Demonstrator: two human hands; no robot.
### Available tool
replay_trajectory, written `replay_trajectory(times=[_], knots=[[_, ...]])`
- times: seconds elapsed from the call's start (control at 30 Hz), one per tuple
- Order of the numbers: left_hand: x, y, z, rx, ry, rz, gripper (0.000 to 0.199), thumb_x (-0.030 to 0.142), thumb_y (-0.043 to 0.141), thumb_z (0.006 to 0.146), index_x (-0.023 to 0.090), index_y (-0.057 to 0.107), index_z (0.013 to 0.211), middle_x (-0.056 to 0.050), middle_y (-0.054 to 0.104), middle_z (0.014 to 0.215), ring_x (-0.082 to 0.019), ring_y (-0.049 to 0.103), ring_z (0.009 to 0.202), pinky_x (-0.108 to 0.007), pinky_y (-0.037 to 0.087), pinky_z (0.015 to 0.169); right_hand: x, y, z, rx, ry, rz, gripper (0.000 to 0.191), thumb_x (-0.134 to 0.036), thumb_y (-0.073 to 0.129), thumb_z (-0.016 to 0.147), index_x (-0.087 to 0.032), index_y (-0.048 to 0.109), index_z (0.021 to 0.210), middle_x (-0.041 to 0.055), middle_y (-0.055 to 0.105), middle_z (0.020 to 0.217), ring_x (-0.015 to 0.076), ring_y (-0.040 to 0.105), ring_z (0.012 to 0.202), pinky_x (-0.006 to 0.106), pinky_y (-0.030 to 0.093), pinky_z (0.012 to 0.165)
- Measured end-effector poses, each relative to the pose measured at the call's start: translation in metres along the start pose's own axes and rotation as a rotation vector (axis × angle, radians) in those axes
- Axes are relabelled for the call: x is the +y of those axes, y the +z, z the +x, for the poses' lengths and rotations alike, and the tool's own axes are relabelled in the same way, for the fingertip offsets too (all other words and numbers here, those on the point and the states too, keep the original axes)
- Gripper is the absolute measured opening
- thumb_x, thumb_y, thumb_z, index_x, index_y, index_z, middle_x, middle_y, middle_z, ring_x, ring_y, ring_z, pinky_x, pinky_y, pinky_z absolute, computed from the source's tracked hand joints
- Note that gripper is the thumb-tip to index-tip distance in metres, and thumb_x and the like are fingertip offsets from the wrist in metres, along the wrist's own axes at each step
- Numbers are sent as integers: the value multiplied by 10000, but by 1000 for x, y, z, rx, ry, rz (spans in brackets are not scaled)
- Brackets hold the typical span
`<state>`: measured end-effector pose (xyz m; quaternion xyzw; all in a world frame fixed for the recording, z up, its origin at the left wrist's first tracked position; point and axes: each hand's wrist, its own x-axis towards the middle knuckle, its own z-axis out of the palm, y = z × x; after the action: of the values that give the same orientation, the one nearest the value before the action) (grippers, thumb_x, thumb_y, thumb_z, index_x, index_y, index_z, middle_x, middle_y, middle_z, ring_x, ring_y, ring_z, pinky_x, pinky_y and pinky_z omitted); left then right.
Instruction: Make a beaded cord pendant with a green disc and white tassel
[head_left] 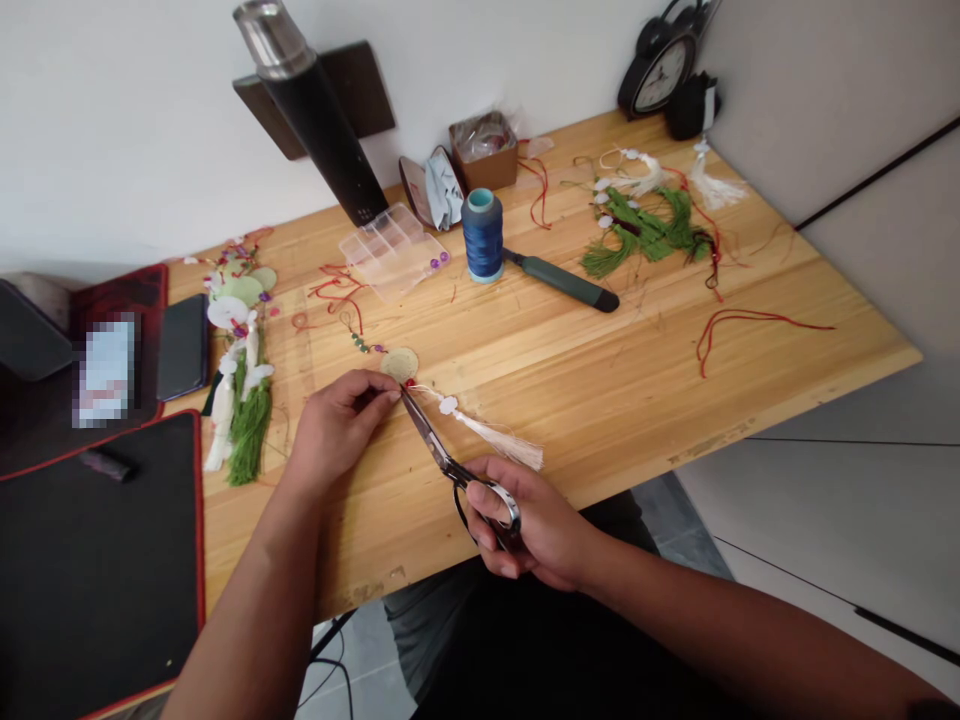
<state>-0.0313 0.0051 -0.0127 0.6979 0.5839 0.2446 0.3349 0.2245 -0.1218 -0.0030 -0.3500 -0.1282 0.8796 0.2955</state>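
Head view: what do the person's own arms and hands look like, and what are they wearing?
The left hand and right hand are bare, with no gloves or rings showing. The left forearm and right forearm show no sleeves within the frame. Below them, the person wears a dark top and a grey lower garment.

Lit bright and soft, evenly diffused. Shaded only faintly beneath the right hand [536, 525] on the wooden tabletop [600, 400]. Glinted hard on the steel flask cap [270, 35]. Washed nearly white along the wall [150, 130]. Stretched by wide-angle distortion toward the frame edges. Pixelated over one block [105, 370] at far left. Focused sharply across the tabletop.
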Motion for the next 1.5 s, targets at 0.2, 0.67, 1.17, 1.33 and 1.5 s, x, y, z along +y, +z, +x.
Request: replay_trajectory(times=[0.2,0.67,1.17,1.33,1.5], knots=[[2,-1,2,3,26,40,213,437,706,981,251,807,1002,-30,834,991,-213,736,859,-351,574,824,-2,4,-1,-10,-39,48,658,-667,941,811,-228,565,1125,-119,594,619,40,368,379,188,290,391],[3,3,-1,61,-22,14,238,485,743,953,264,820,995,-33,856,1014,-226,766,881,-353,596,829,-4,-4,0,-75,3,9,718,-763,885,824,-236,553,1181,-91,633,692,80,541,433,177,213,364],[7,-1,-5,71,58,158,186,423,711,1013,276,812,1067,-34,830,1051,-240,759,949,-382,607,898,-6,-5,2,-122,4,9,634,-744,832,900,-241,541,1153,-78,634,696,86,545,426,180,220,366],[8,-1,-4,45,148,211,177,409,674,1036,278,791,1022,-52,817,1029,-257,749,990,-428,609,969,-7,-5,1,-122,15,11,587,-707,809,933,-247,531,1168,-77,628,697,88,551,431,182,214,371],[7,-1,-2,26,156,247,185,402,646,1041,268,772,1019,-68,811,1036,-268,741,1001,-446,606,986,-7,-5,1,-128,8,15,609,-728,818,917,-248,531,1158,-80,625,702,83,547,432,180,218,371]])
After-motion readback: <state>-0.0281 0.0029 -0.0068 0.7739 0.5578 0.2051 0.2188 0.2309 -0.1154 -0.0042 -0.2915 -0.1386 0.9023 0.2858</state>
